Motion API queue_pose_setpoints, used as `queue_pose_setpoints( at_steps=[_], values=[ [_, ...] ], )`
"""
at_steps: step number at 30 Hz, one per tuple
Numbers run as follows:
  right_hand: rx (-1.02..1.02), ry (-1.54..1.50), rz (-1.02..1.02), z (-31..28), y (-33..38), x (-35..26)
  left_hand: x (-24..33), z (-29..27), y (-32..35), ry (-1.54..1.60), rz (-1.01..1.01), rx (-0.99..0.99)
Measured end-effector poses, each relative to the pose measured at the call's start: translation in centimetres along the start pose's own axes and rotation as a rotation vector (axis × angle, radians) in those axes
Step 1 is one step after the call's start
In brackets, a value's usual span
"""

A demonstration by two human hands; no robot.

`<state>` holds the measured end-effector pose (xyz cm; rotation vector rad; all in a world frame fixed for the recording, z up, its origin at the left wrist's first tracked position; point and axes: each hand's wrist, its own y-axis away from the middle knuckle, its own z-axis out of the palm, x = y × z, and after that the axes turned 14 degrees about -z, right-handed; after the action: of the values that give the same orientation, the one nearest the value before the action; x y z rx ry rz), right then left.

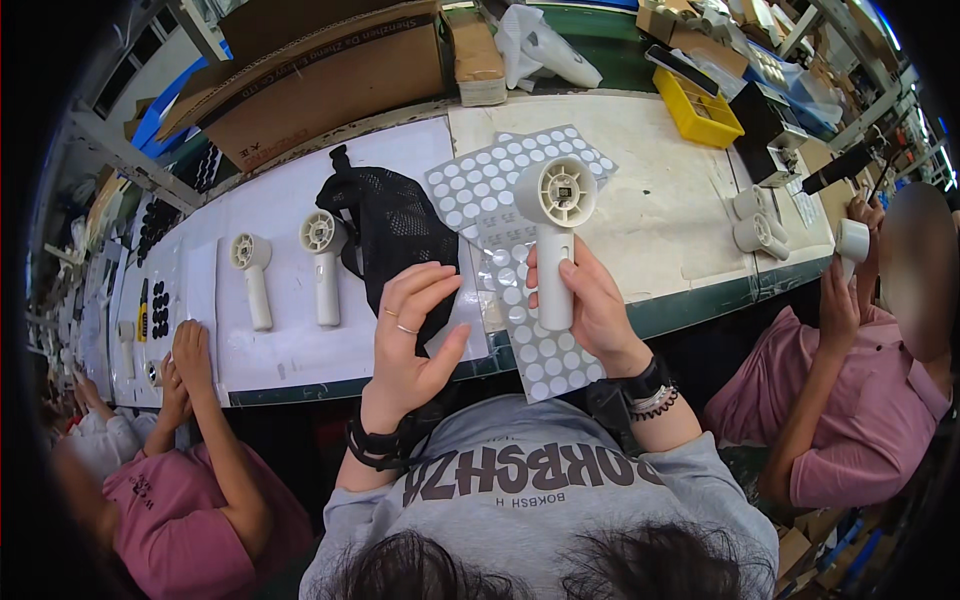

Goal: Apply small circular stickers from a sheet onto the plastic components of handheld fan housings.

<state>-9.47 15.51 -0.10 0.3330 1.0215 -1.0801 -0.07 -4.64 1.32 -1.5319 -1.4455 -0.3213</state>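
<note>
A white handheld fan (556, 290) stands upright in my right hand (600, 310), its handle gripped between thumb and fingers and its round vaned head up. My left hand (412, 335) is empty, fingers apart and curved, with a ring on one finger. It hovers in front of a black mesh bag (385, 215) on the table. Sheets of round white stickers (545, 350) lie under and beside the held fan. Two more white handheld fans, one nearer the bag (326, 285) and one further left (258, 295), lie on the white table surface to the left.
A large cardboard box (320, 85) stands at the back left. A yellow bin (697, 108) sits at the back right, near a black device (768, 130). White fan parts (758, 232) lie at the right. Co-workers in pink shirts sit on both sides, the right one holding a white fan (851, 240).
</note>
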Motion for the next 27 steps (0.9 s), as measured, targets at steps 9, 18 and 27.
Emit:
queue_pose_setpoints(
  at_steps=[9, 18, 27],
  values=[
    [0.032, 0.069, 0.000, 0.2, 0.4, 1.5, -0.6, 0.8, 0.3, 0.063, -0.089, -0.057],
    [0.064, 0.120, 0.035, 1.0, 0.7, 1.3, -0.9, 1.1, 0.6, 0.035, -0.089, -0.089],
    [0.098, 0.113, 0.048, 1.0, 0.9, 1.7, -0.6, 1.5, 0.4, 0.067, -0.117, -0.118]
  ],
)
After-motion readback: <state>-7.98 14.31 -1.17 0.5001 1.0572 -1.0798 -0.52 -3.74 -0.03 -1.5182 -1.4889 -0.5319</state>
